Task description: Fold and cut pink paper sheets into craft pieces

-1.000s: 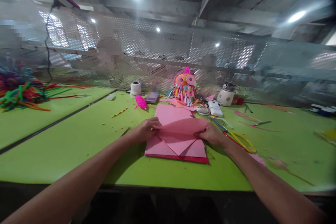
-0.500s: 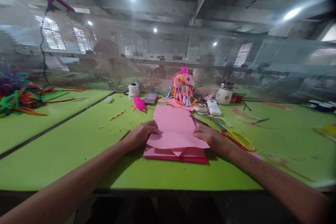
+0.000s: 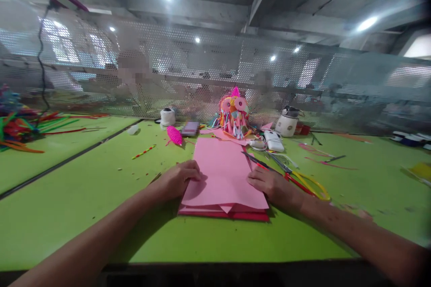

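Note:
A pink sheet of paper (image 3: 222, 170) lies over a stack of papers (image 3: 242, 216) whose red and pink edges show at the front. My left hand (image 3: 183, 177) grips the sheet's left edge, fingers curled over it. On the opposite side my right hand (image 3: 271, 184) closes on the right edge. A small pink paper point (image 3: 226, 208) pokes out from under the sheet's front edge. Just beyond my right hand lie scissors (image 3: 288, 174) with yellow and red handles, their blades reaching toward the sheet.
Behind the paper stands a fringed paper figure (image 3: 234, 114) with round pink eyes. A pink yarn bundle (image 3: 174, 135), a white spool (image 3: 167, 117) and a white bottle (image 3: 287, 122) are near the mesh partition (image 3: 188, 76). Colourful strips (image 3: 20, 130) pile up at left on the green table (image 3: 101, 215).
The sheet's front edge, raised and curved before, now lies lower and flatter over the stack. Both hands stay at its sides. The camera view has shifted slightly.

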`<action>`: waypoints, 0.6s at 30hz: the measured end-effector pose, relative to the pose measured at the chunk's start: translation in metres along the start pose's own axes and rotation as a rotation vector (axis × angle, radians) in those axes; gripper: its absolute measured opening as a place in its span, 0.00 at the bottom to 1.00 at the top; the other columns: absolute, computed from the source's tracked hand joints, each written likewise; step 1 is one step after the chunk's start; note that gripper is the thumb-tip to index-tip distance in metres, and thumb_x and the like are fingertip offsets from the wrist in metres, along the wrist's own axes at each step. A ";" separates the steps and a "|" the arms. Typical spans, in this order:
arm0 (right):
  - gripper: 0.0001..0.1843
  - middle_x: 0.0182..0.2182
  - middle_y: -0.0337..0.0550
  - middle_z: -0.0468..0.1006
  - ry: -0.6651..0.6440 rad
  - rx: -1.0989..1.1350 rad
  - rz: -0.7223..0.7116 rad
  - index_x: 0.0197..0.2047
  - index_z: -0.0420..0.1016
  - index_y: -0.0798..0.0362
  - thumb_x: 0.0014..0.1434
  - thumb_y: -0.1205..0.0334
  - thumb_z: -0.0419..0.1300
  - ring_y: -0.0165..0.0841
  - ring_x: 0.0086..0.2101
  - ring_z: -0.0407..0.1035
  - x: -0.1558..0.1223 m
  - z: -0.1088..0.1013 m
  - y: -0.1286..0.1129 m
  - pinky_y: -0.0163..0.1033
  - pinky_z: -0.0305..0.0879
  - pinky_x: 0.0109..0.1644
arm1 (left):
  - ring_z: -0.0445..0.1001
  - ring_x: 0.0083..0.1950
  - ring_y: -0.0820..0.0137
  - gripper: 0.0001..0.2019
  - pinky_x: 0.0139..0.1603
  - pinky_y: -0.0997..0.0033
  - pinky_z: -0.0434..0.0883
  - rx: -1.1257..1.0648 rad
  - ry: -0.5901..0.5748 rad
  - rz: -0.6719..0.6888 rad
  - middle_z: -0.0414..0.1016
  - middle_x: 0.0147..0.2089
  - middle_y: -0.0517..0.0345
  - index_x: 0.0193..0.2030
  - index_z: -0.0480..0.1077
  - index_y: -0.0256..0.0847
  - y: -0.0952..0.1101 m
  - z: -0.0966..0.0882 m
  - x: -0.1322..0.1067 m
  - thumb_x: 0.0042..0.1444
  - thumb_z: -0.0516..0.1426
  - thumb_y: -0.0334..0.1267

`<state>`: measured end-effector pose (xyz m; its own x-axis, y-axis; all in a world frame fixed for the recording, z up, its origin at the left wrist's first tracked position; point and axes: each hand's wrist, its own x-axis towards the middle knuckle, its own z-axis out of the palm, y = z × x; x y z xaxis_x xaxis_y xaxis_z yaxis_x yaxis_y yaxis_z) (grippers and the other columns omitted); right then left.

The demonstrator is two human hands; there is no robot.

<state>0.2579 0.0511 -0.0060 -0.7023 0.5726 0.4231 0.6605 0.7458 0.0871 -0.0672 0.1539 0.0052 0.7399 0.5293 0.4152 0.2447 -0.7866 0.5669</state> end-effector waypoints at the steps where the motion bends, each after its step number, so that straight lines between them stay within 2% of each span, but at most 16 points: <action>1: 0.12 0.40 0.55 0.76 0.005 0.019 0.020 0.46 0.73 0.59 0.64 0.74 0.50 0.39 0.43 0.66 0.000 0.000 -0.001 0.45 0.68 0.45 | 0.76 0.39 0.66 0.10 0.43 0.69 0.72 -0.002 -0.030 0.003 0.77 0.39 0.51 0.37 0.81 0.45 -0.002 -0.004 0.001 0.55 0.57 0.32; 4: 0.14 0.40 0.55 0.76 0.023 0.062 0.081 0.46 0.73 0.59 0.63 0.75 0.50 0.39 0.43 0.66 0.000 0.000 -0.003 0.46 0.67 0.46 | 0.76 0.44 0.65 0.19 0.46 0.67 0.72 -0.008 -0.161 -0.037 0.79 0.45 0.54 0.38 0.81 0.47 -0.005 -0.018 0.007 0.50 0.52 0.24; 6: 0.15 0.41 0.55 0.76 0.024 0.073 0.098 0.47 0.74 0.58 0.63 0.75 0.49 0.40 0.44 0.66 0.000 0.000 -0.004 0.47 0.67 0.46 | 0.76 0.45 0.64 0.20 0.47 0.66 0.71 -0.014 -0.150 -0.106 0.80 0.45 0.56 0.32 0.81 0.45 0.002 -0.025 0.016 0.42 0.51 0.21; 8: 0.15 0.40 0.55 0.76 0.008 0.073 0.097 0.47 0.74 0.58 0.63 0.75 0.48 0.40 0.44 0.66 0.000 -0.001 -0.005 0.47 0.67 0.46 | 0.76 0.43 0.63 0.17 0.47 0.66 0.70 -0.025 -0.025 -0.171 0.81 0.42 0.56 0.25 0.79 0.43 0.019 -0.026 0.029 0.37 0.52 0.21; 9: 0.15 0.40 0.55 0.75 -0.004 0.068 0.094 0.47 0.74 0.58 0.64 0.74 0.48 0.40 0.44 0.66 0.001 -0.001 -0.005 0.47 0.67 0.45 | 0.76 0.42 0.62 0.16 0.45 0.66 0.70 -0.055 0.013 -0.189 0.81 0.39 0.55 0.26 0.79 0.42 0.030 -0.025 0.037 0.37 0.53 0.21; 11: 0.15 0.40 0.55 0.75 -0.029 0.055 0.095 0.46 0.74 0.58 0.65 0.73 0.48 0.40 0.43 0.65 0.002 -0.003 -0.006 0.46 0.67 0.45 | 0.75 0.40 0.63 0.15 0.42 0.69 0.70 -0.156 0.036 -0.191 0.81 0.37 0.55 0.26 0.79 0.42 0.055 -0.023 0.055 0.37 0.55 0.21; 14: 0.14 0.39 0.53 0.75 -0.067 0.031 0.106 0.44 0.75 0.57 0.66 0.71 0.47 0.39 0.43 0.65 0.003 -0.005 -0.008 0.45 0.66 0.45 | 0.75 0.31 0.66 0.16 0.34 0.72 0.69 -0.276 -0.147 -0.235 0.80 0.30 0.58 0.28 0.79 0.43 0.080 -0.028 0.076 0.36 0.57 0.20; 16: 0.14 0.38 0.52 0.74 -0.084 0.017 0.113 0.42 0.75 0.58 0.67 0.71 0.47 0.39 0.42 0.65 0.004 -0.006 -0.010 0.45 0.66 0.45 | 0.75 0.29 0.68 0.17 0.32 0.73 0.69 -0.332 -0.182 -0.273 0.79 0.29 0.59 0.30 0.79 0.43 0.081 -0.036 0.083 0.36 0.58 0.18; 18: 0.14 0.37 0.52 0.74 -0.086 0.008 0.118 0.41 0.75 0.58 0.67 0.71 0.47 0.39 0.41 0.64 0.005 -0.006 -0.011 0.44 0.66 0.44 | 0.76 0.31 0.68 0.18 0.34 0.72 0.70 -0.373 -0.142 -0.294 0.79 0.30 0.59 0.32 0.78 0.43 0.073 -0.039 0.082 0.38 0.58 0.17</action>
<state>0.2490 0.0431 0.0007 -0.6398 0.6835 0.3514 0.7383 0.6736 0.0341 -0.0130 0.1526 0.1085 0.7578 0.6426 0.1129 0.2340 -0.4292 0.8724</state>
